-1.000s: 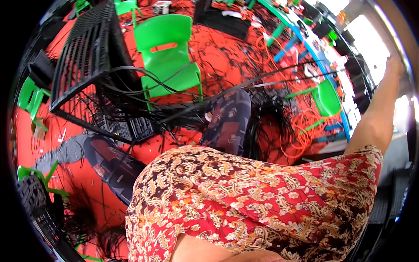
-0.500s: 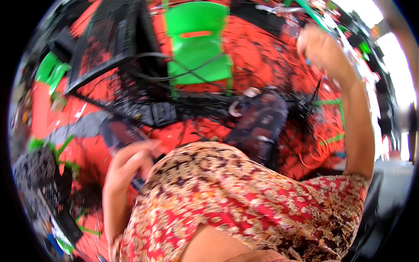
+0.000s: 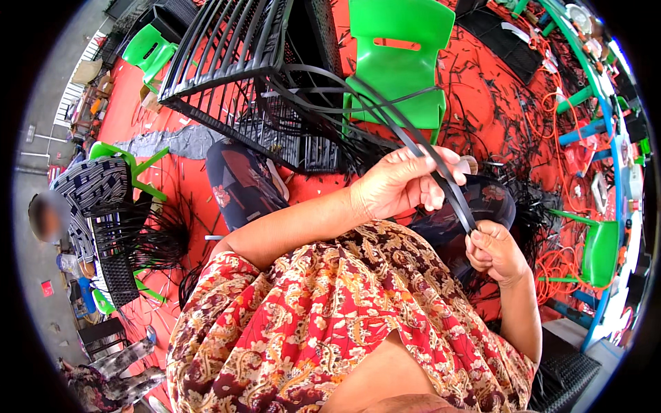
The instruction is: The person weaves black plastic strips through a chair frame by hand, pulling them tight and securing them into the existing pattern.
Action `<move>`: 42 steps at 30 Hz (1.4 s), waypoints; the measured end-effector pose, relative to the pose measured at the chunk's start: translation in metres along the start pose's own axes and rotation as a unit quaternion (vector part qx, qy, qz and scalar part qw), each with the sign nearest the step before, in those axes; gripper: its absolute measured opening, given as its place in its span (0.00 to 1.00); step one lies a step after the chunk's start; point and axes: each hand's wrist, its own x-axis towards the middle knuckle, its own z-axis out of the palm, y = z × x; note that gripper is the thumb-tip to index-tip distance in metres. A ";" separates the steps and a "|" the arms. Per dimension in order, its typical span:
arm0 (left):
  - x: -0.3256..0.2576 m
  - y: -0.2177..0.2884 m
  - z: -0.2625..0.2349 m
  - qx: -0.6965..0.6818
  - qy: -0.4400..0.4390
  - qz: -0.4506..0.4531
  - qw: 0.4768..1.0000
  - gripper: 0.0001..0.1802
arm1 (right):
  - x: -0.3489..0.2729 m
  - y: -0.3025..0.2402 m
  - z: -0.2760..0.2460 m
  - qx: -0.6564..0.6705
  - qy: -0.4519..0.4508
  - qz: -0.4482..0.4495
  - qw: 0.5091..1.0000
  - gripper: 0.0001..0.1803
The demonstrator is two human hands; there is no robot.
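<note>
A bundle of flat black plastic strips [image 3: 456,201] runs from the half-woven black frame [image 3: 227,41] down to my hands. My left hand [image 3: 389,184] reaches across my lap, its thumb and fingers pinched around the strips. Nearer my body on the right, my right hand [image 3: 497,253] is closed on the gathered end of the same strips. The frame stands tilted in front of me to the left, with slats on one face and weaving on another. Some loose strips loop from its edge past a green chair [image 3: 399,72].
Black strip scraps litter the red floor covering [image 3: 475,131]. Another person [image 3: 96,186] sits at far left beside a dark woven piece [image 3: 113,255]. A small green chair [image 3: 597,255] and orange cords [image 3: 561,272] lie to the right, near a blue-green rack [image 3: 609,131].
My right hand has come down from the upper right toward my lap. My left hand has moved right from beside my left knee. Both now hold the strips, and the view has shifted.
</note>
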 end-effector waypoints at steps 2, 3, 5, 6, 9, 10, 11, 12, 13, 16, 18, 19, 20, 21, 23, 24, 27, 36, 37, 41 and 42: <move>0.009 -0.004 0.003 0.017 -0.016 0.014 1.000 0.18 | -0.002 0.009 -0.015 0.018 0.010 0.024 0.999 0.14; 0.012 -0.004 0.001 0.017 -0.011 0.017 1.000 0.18 | -0.004 0.014 -0.021 0.027 0.015 0.036 0.999 0.14; 0.017 -0.002 -0.005 0.017 -0.004 0.022 1.000 0.18 | -0.008 0.028 -0.032 0.008 0.058 0.064 0.996 0.13; 0.020 -0.002 -0.006 0.029 0.018 0.020 0.999 0.18 | -0.012 0.035 -0.036 0.018 0.066 0.071 0.995 0.13; 0.030 -0.009 -0.014 0.056 0.008 -0.009 0.998 0.18 | -0.022 0.042 -0.043 0.029 0.084 0.104 0.991 0.12; 0.032 -0.014 -0.012 0.064 0.024 -0.020 0.997 0.18 | -0.024 0.039 -0.040 -0.093 0.114 0.091 0.985 0.11; 0.034 -0.017 -0.010 0.100 0.025 -0.024 0.994 0.18 | -0.024 0.035 -0.037 -0.213 0.142 0.078 0.964 0.11; 0.035 -0.019 -0.009 0.135 0.025 -0.028 0.990 0.18 | -0.022 0.030 -0.043 -0.349 0.164 -0.043 0.922 0.11; 0.035 -0.022 -0.007 0.170 0.024 -0.034 0.985 0.17 | -0.017 0.024 -0.049 -0.473 0.180 -0.162 0.847 0.13; 0.029 -0.025 0.002 0.243 0.028 -0.065 0.968 0.17 | 0.010 -0.026 -0.011 -0.292 0.207 -0.268 0.895 0.15; 0.008 -0.020 0.008 0.294 0.045 -0.081 0.951 0.17 | 0.038 -0.029 0.031 -0.245 0.177 -0.287 0.909 0.16; 0.000 -0.023 -0.003 0.306 0.016 -0.061 0.950 0.16 | 0.050 -0.032 0.042 -0.266 0.150 -0.280 0.910 0.16; -0.001 -0.021 0.001 0.323 0.025 -0.078 0.943 0.16 | 0.057 -0.032 0.046 -0.363 0.151 -0.323 0.861 0.13; -0.003 -0.021 0.006 0.338 0.036 -0.093 0.936 0.16 | 0.065 -0.033 0.051 -0.379 0.128 -0.373 0.837 0.09; 0.000 -0.020 0.013 0.361 0.039 -0.060 0.930 0.15 | 0.068 -0.036 0.063 -0.156 0.103 -0.285 0.940 0.06; -0.003 -0.008 0.017 0.393 0.043 -0.088 0.914 0.14 | 0.072 -0.037 0.065 -0.092 0.074 -0.287 0.950 0.05; -0.015 0.008 0.029 0.423 0.038 -0.095 0.900 0.12 | 0.073 -0.048 0.060 -0.106 0.092 -0.377 0.916 0.06; -0.039 0.062 0.054 0.363 0.141 0.083 0.918 0.19 | 0.068 -0.029 0.041 -0.213 -0.076 -0.122 0.966 0.08; -0.044 0.060 0.050 0.373 0.142 0.073 0.914 0.21 | 0.068 -0.029 0.042 -0.182 -0.096 -0.082 0.975 0.08; -0.071 0.071 0.058 0.499 0.154 0.077 0.850 0.20 | 0.077 -0.055 0.025 -0.154 0.003 -0.222 0.963 0.13; -0.075 0.079 0.069 0.537 0.172 0.084 0.822 0.19 | 0.076 -0.074 0.022 -0.156 0.034 -0.217 0.963 0.15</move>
